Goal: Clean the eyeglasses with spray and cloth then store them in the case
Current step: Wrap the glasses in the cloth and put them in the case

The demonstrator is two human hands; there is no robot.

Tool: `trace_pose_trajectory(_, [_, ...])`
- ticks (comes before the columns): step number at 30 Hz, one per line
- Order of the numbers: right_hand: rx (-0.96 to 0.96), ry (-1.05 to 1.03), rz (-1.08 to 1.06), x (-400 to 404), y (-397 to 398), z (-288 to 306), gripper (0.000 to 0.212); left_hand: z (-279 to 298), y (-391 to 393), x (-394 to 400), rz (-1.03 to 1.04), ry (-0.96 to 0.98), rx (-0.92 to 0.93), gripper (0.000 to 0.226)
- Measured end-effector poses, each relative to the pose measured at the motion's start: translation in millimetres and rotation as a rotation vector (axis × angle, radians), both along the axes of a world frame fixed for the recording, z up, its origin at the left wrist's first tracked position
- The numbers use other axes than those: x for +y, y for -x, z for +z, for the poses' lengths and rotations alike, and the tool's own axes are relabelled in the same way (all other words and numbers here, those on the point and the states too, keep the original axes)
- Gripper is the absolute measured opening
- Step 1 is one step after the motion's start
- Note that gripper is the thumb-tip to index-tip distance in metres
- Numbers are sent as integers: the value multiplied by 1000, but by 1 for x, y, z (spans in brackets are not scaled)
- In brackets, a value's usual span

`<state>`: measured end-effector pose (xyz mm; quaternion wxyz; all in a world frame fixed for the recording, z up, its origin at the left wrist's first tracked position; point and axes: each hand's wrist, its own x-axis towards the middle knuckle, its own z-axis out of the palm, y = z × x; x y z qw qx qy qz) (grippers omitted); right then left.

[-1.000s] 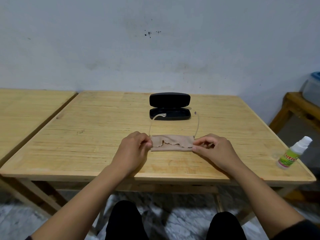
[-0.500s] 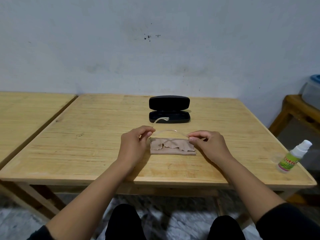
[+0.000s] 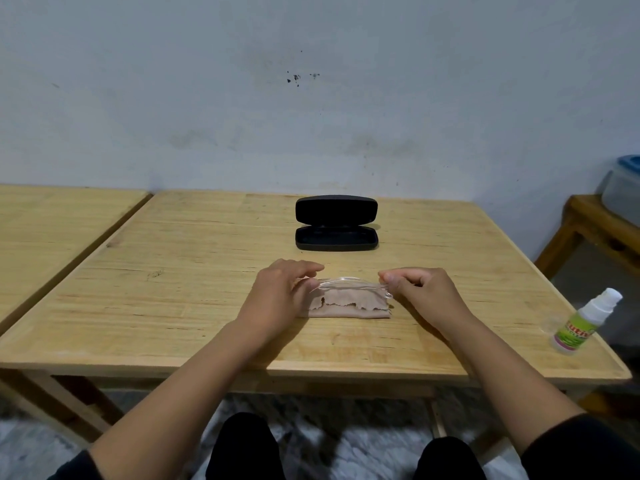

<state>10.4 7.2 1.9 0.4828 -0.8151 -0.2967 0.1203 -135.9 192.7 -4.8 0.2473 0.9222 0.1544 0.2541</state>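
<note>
The clear-framed eyeglasses (image 3: 349, 285) have both temple arms folded across the front and sit just above a beige cloth (image 3: 346, 306) on the wooden table (image 3: 173, 271). My left hand (image 3: 280, 296) pinches the left end of the frame. My right hand (image 3: 422, 292) pinches the right end. A black glasses case (image 3: 336, 223) lies open with its lid raised, a short way behind the glasses; its tray looks empty. A small spray bottle (image 3: 585, 322) with a white nozzle and green label stands near the table's right front corner.
A second wooden table (image 3: 52, 220) adjoins on the left with a narrow gap. A wooden stand (image 3: 602, 233) with a plastic tub (image 3: 623, 192) is at the far right. A grey wall rises behind the table. My knees show under the front edge.
The temple arms, spread open toward the case a second ago, have been folded in across the frame. Both hands have shifted slightly up off the cloth with the glasses.
</note>
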Motion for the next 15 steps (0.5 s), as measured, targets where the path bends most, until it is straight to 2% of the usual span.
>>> trace_pose_trajectory(4, [40,31,34,-1,4,6,25,-4,3,-2,48,39,10,25])
trace_pose_trajectory(7, [-46,109,60,3,8,7,28,-9,3,-4,92,29,22,22])
trace_pose_trajectory(11, [-195,152,40,6,10,6,20,-12,1,-6,100,21,-4,16])
trace_pose_trajectory(15, [-230,170,30,11,8,7,12,-8,-4,-3,90,54,-23,11])
